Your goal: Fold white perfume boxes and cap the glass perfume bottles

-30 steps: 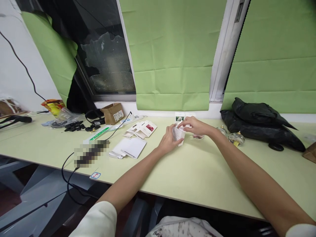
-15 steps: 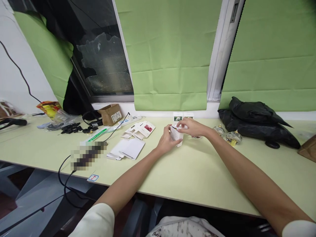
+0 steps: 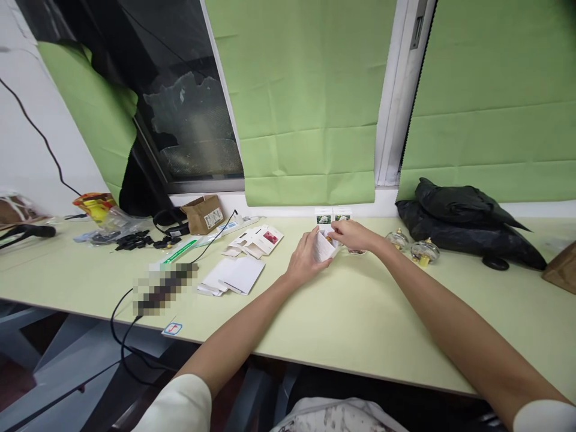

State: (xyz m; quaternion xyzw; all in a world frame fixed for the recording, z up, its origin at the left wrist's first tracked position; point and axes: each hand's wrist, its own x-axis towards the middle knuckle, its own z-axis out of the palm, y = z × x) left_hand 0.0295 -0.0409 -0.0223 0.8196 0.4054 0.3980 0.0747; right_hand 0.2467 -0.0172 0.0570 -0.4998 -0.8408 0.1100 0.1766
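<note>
My left hand [image 3: 304, 262] is wrapped round a small white carton [image 3: 324, 247] held just above the pale green table [image 3: 342, 312]. My right hand [image 3: 355, 234] pinches at the carton's open top, where something small and brownish shows. Two more small white boxes [image 3: 333, 215] with flower pictures stand against the wall right behind the hands. A small glass jar [image 3: 357, 250] sits partly hidden under my right wrist.
Flat white card sleeves [image 3: 234, 275] and printed ones [image 3: 256, 239] lie left of the hands. Two round glass jars [image 3: 416, 247] and black bags [image 3: 468, 222] are on the right. A cardboard box [image 3: 204, 213], black cables [image 3: 148, 239] and a power strip sit at the left.
The carton has tilted and its top now faces my right hand, whose fingers have moved down to the opening. The view shifted slightly.
</note>
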